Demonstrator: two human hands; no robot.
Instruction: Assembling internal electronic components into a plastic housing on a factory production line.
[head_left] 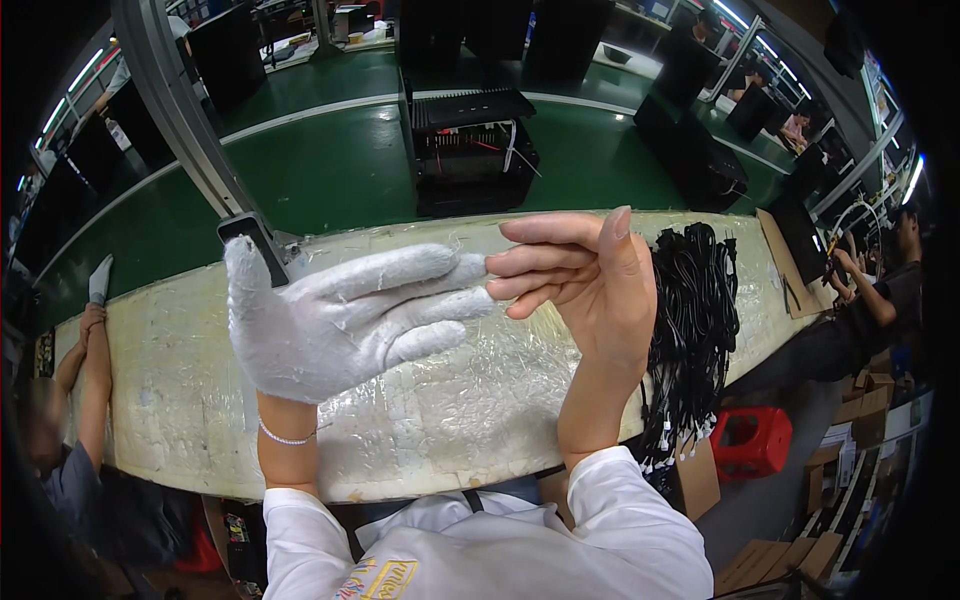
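The left hand's fingers are standing slightly apart in a white glove; the bare right hand's are lying closer together, and neither hand is gripping anything. Their tips are meeting in view, though whether they are touching I cannot tell. The step seems to be bringing both hands together above the surface; gripping would be calling for bent fingers. Black cables are lying right of the right hand. Beyond, a black unit is sitting on the green belt.
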